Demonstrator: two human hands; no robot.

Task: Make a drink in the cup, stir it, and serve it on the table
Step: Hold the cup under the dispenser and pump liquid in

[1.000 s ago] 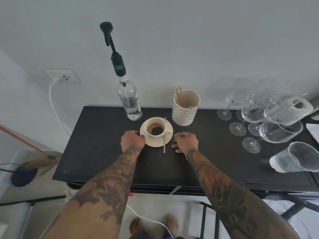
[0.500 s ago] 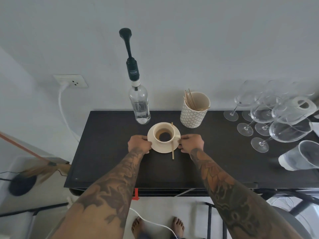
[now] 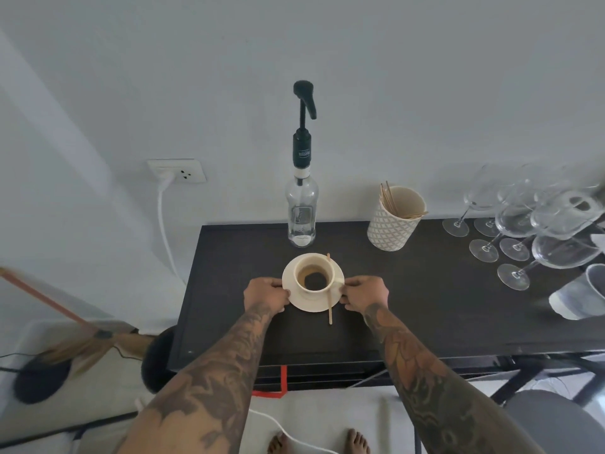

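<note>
Within the last second both hands had closed in on the saucer (image 3: 296, 298). A second earlier the right hand (image 3: 363, 293) lay flat on the table (image 3: 425, 306) just beside the saucer and the left hand (image 3: 265, 294) only touched its rim; by this moment each grip had shut on the saucer's edge, thumb over the rim and fingers tucked under, one at each side. Whether the saucer had left the table could not be told.

The cup (image 3: 314, 273) stood upright on the saucer, with dark drink low inside and a tan ring above it. The wooden stirrer (image 3: 330, 299) lay across the saucer to the right of the cup, its near end sticking out past the rim over the table, so it was no longer in the drink.

Judged from that, mixing and stirring looked done and the serving step was under way: a two-handed hold suggests a carry or a slide. The loose stirrer could roll off if the saucer tipped.

Behind the cup stood the pump bottle (image 3: 302, 211); its black collar bore small white lettering, too blurred to read, and the embossing on the glass was no clearer. The patterned holder (image 3: 391, 221), behind and to the right of the cup, carried no writing.
</note>
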